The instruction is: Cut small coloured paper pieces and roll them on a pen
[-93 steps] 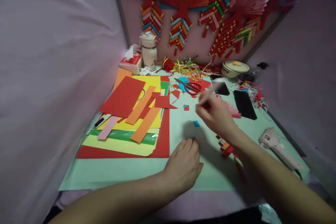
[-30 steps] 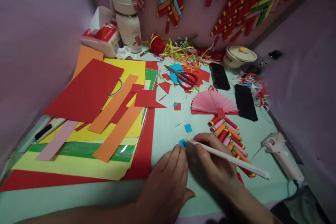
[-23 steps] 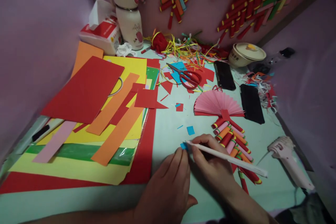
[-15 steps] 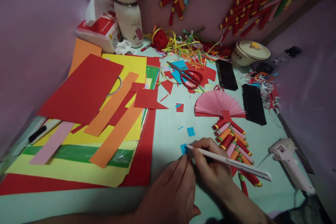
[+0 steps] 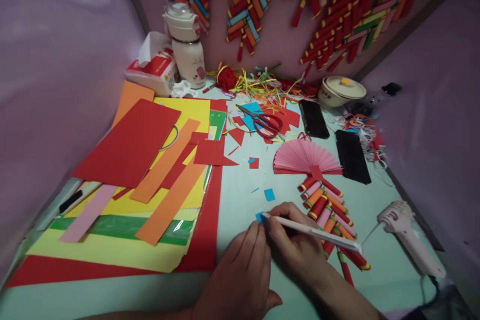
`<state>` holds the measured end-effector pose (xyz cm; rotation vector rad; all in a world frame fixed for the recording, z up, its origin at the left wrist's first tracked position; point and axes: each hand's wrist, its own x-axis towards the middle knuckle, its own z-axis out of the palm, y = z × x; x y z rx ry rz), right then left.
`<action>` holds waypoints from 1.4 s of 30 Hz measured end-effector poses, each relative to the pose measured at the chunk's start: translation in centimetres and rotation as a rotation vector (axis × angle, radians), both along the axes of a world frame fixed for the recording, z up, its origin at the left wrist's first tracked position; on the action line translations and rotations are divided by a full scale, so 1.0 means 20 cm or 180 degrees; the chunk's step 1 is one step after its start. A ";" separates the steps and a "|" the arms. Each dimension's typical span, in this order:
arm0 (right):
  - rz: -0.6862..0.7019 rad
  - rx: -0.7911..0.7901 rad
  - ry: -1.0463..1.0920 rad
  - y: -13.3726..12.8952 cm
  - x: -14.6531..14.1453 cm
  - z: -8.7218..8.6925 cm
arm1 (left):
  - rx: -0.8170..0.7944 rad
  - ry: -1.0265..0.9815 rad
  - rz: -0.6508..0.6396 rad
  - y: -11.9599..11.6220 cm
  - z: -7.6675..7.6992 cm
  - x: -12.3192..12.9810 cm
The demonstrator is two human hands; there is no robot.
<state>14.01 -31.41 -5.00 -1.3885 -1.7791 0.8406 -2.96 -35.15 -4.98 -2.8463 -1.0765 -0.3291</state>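
A small blue paper square [image 5: 259,217] lies on the pale table, partly covered by my fingertips. My left hand [image 5: 240,271] rests flat, fingers stretched out side by side, its fingertips at the near edge of that square. Held slantwise in my right hand [image 5: 298,246] is a slim white pen [image 5: 317,233], its tip down at the blue paper. Another blue paper square [image 5: 269,194] lies just beyond. To the right of my right hand is a string of rolled paper firecrackers [image 5: 325,206] topped by a pink pleated paper fan [image 5: 305,156].
Coloured paper sheets [image 5: 129,142] are piled at left. Red-handled scissors [image 5: 267,124] lie among scraps behind. Two black phones [image 5: 313,118] and a glue gun [image 5: 410,240] are at right. A white bottle [image 5: 187,57] and lidded bowl [image 5: 341,92] stand at the back.
The camera view has tilted up slightly, showing more of the wall decorations. Both hands stay at the blue square, and less of it shows now. The pen is still in my right hand.
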 end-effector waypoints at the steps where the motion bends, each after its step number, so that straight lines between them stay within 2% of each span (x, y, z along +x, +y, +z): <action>1: -0.0010 0.0004 0.0008 0.00 0.00 0.00 | 0.0015 0.0024 0.0009 0.00 0.00 0.00; 11: -0.0050 -0.0020 -0.0122 0.01 -0.02 0.03 | -0.0051 0.0158 0.0029 -0.01 -0.01 0.00; 15: -0.0083 -0.0023 -0.0085 0.01 -0.01 0.03 | -0.0008 0.0036 0.0170 -0.02 0.00 0.01; 21: -0.0287 0.0137 0.0015 0.01 0.00 0.01 | -0.0068 0.0109 0.0082 -0.04 0.03 0.01; 28: -0.0466 0.0289 -0.0050 -0.02 -0.01 -0.01 | -0.0071 0.0069 0.0130 -0.03 0.03 0.01; 35: -0.0237 0.0175 -0.0241 -0.02 0.00 0.00 | -0.0113 0.0113 0.0145 -0.04 0.02 0.02; 42: -0.0120 0.0135 -0.0346 -0.01 0.00 0.01 | -0.0042 0.0081 0.0182 -0.06 -0.02 0.03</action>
